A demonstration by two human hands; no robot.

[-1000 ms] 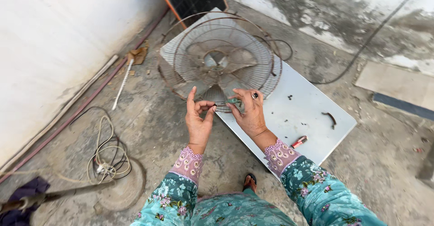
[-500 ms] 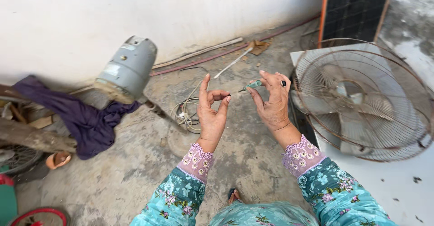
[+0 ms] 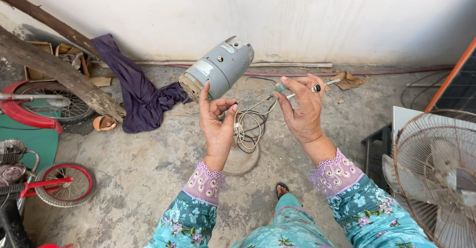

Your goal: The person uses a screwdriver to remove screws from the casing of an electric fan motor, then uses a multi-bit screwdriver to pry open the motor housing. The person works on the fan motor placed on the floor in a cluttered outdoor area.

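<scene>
My left hand is raised palm up, index finger pointing up, thumb and middle finger pinched together; I cannot tell whether something tiny sits between them. My right hand, with a dark ring on one finger, is raised beside it and holds a small green piece at its fingertips. The hands are a short gap apart. Behind them on the concrete floor lie a coil of white cable and a grey cylindrical motor housing on its side.
A wire fan grille and a white board are at the right. A purple cloth, a log, a bicycle wheel with a red fender and a small red wheel are at the left. The white wall runs behind.
The view has swung left from the fan to the wall and motor housing. Both hands stay raised close together, the right one still holding the small piece.
</scene>
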